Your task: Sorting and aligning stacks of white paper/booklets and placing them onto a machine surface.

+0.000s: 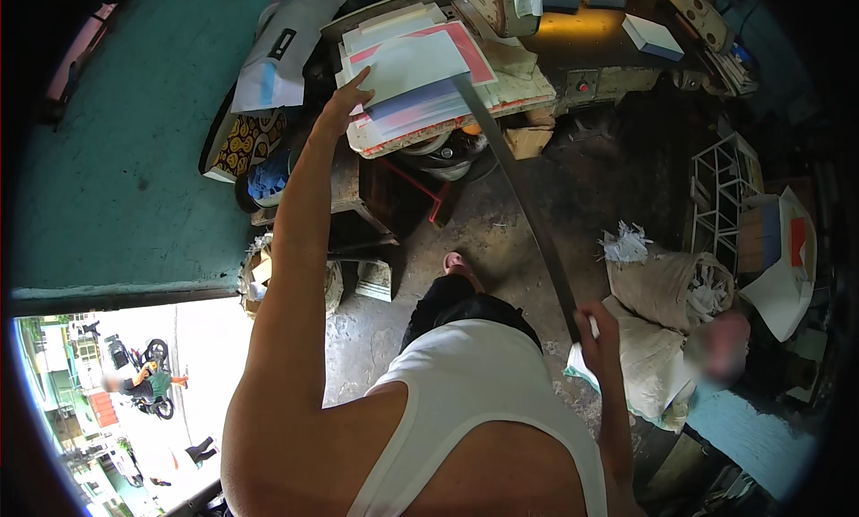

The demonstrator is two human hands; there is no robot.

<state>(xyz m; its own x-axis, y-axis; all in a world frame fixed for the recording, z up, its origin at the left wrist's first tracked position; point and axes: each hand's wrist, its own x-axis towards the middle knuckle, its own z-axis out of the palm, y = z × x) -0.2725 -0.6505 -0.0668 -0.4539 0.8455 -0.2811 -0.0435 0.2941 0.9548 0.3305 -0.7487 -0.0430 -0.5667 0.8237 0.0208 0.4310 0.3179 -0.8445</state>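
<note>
My left hand (351, 99) rests at the left edge of a stack of white paper sheets (416, 74), its fingers apart on the top sheet. The front side of the stack shows bluish and pale pink bands. A larger sheet with a pink-red border (473, 47) lies beneath or behind it. In my right hand (597, 336), low at my right side, is one end of a long, thin, dark flat strip (527, 211), seemingly metal. The strip slants up and left, its far end at the right front corner of the stack. Whether that end touches the paper I cannot tell.
The worn board (530, 94) under the paper adjoins a machine table (570, 37) with a red button (582, 87) and paper blocks (652, 37). Sacks of paper shreds (654, 282) stand right, near a person with a blurred face (718, 349). A doorway (201, 356) opens left.
</note>
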